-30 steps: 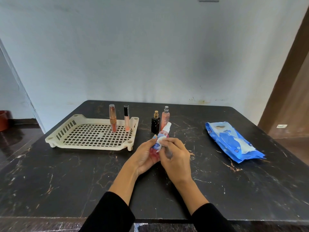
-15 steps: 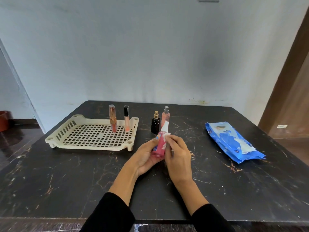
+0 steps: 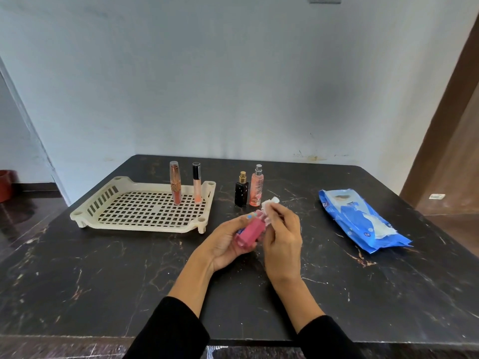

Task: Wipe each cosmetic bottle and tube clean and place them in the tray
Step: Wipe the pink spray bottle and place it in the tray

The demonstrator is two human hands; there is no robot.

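so the wipe (image 3: 269, 207) has climbed up to the top end of the pink bottle (image 3: 250, 232) now. a second ago it was wrapped lower around the body with the white cap poking out above it; now the right hand (image 3: 283, 238) pinches the wipe over the cap end, so the cap is hidden under it. the left hand (image 3: 228, 240) is curled round the bottle from below and to the left, holding it tilted, top pointing away from me. bottle has also turned in that hold: earlier i saw the white and blue label side, now mostly plain pink.

my read: body's done, this is the last bit of wiping on this one, then it goes to the tray (image 3: 116, 226), which sits up and left of the left hand's hold, near but not touching.

two tubes (image 3: 175, 186) stand in the tray's far right corner, same as before. just beyond the wipe, the black bottle (image 3: 241, 189) and the peach spray bottle (image 3: 256, 187) haven't moved, so they're next i guess. blue wipe pack (image 3: 360, 218) lies well off to the right.
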